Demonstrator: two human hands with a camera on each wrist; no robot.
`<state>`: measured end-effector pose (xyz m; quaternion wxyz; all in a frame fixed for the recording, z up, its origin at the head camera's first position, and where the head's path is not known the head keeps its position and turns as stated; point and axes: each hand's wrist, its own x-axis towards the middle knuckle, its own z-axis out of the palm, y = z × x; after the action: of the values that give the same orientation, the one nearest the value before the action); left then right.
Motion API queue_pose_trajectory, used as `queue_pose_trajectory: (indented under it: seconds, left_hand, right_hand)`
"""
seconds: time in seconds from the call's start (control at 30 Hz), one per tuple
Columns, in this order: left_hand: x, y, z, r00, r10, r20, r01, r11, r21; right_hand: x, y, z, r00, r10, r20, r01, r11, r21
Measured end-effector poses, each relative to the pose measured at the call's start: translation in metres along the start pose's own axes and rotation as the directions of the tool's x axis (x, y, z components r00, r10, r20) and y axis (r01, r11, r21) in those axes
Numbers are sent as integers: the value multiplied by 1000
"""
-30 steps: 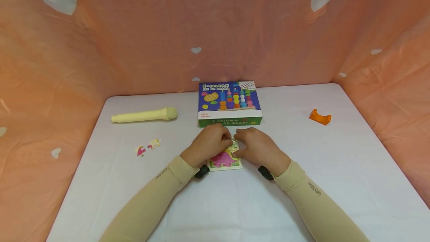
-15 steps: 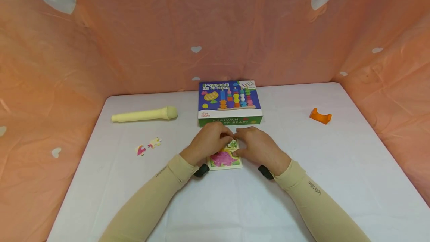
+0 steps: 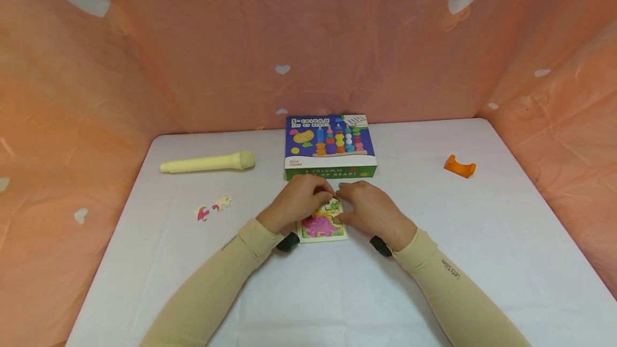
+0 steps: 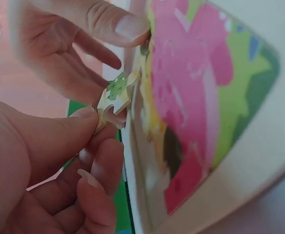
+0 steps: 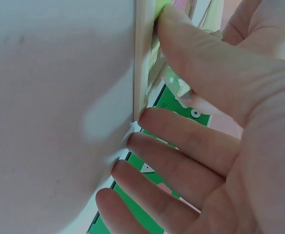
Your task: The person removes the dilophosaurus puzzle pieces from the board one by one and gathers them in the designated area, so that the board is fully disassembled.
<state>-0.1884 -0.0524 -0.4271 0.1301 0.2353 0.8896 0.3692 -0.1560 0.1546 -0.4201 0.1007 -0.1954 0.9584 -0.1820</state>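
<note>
A small puzzle board [image 4: 249, 165] with a cream border and a pink dinosaur picture [image 3: 319, 227] lies in front of me on the table. Between thumb and index finger, my left hand [image 3: 299, 202] pinches a puzzle piece [image 4: 115, 90] printed with a green shape, held tilted just above the board's far part. My right hand [image 3: 373, 210] rests at the board's right side. Its thumb presses on the picture, the index fingertip touches the board's edge, and the other fingers stretch out towards the table. A dark gap shows in the picture in the left wrist view.
Two loose puzzle pieces [image 3: 222, 203] lie to the left. Behind the hands sits a bead-set box [image 3: 330, 146]. A pale yellow toy microphone [image 3: 207, 163] lies at the back left, and an orange notched block [image 3: 459, 166] at the right. Peach curtains [image 3: 308, 42] surround the white table.
My left hand has shifted slightly up and left over the board, and more of the green print shows below it. My right hand has stayed in place.
</note>
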Motion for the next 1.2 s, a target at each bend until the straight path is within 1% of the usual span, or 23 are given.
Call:
queue_pose_trajectory:
  seconds: [0.1, 0.2, 0.3, 0.37, 0.43, 0.53, 0.63, 0.7, 0.8, 0.9, 1.0, 1.1, 1.2]
  left_hand:
    - [-3, 0, -5, 1000, -18, -3, 18, 999, -42]
    - [-10, -2, -11, 999, -37, -8, 37, 995, -89]
    - [-25, -9, -22, 996, -91, -19, 87, 985, -150]
    - [-35, -17, -31, 993, -114, -44, 106, 982, -158]
    - [-46, -27, -43, 987, -145, -75, 132, 979, -153]
    - [-58, -48, -63, 979, -157, -127, 146, 985, -90]
    - [-69, -70, -82, 971, -185, -148, 180, 982, -48]
    - [-74, -81, -93, 966, -207, -152, 205, 978, -30]
    - [-79, -91, -105, 960, -230, -162, 230, 973, -17]
    - [-82, -96, -112, 953, -257, -158, 256, 966, -27]
    - [-83, -101, -116, 947, -288, -141, 283, 957, -57]
    - [-84, -105, -116, 944, -305, -126, 297, 952, -76]
    - [-83, -108, -115, 943, -310, -123, 303, 950, -74]
  right_hand:
    - [0, 0, -1, 1000, -5, -3, 5, 1000, -5]
    - [0, 1, -1, 1000, 4, 2, -4, 1000, -9]
    - [-1, 0, 0, 1000, 12, -1, -12, 1000, -20]
    - [-1, 0, 1, 1000, 17, -7, -17, 1000, -25]
    - [-2, 1, 1, 1000, 17, -12, -18, 999, -27]
    - [-2, 1, 1, 1000, 14, -13, -14, 1000, -21]
    - [-1, -1, 1, 1000, 12, -9, -12, 1000, -11]
    - [-1, -2, 1, 1000, 10, -5, -10, 1000, -10]
    - [-1, -3, 1, 1000, 21, -3, -21, 1000, -7]
    - [-1, -3, 1, 1000, 30, -2, -30, 1000, -5]
    - [-1, -3, 1, 999, 33, -1, -33, 999, -10]
    - [-1, -3, 1, 999, 38, 5, -38, 999, -11]
    - [-1, -4, 1, 999, 43, 11, -43, 999, -9]
